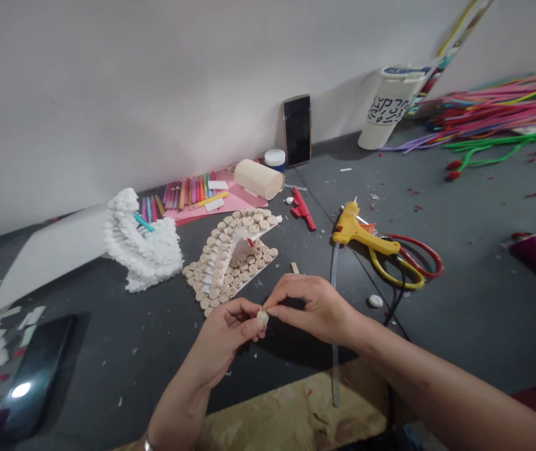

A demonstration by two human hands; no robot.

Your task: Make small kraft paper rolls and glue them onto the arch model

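Note:
Between the fingertips of both hands is a small beige paper coil (262, 316). My left hand (233, 329) pinches it between thumb and forefinger. From the other side, my right hand (312, 307) has thumb and forefinger closed at the coil's edge; whether it grips the coil or a loose end of it is too small to tell. Just beyond my hands stands a curved white model (221, 260) covered with similar beige coils. A short beige strip (295, 268) lies above my right hand.
A yellow glue gun (359, 232) rests on scissors (430, 263) at right. A white fluffy model (143, 250) stands left. Behind are a beige paper roll (258, 180), a propped phone (298, 130) and a white tumbler (390, 109). Another phone (37, 376) lies front left; pipe cleaners (498, 113) lie back right.

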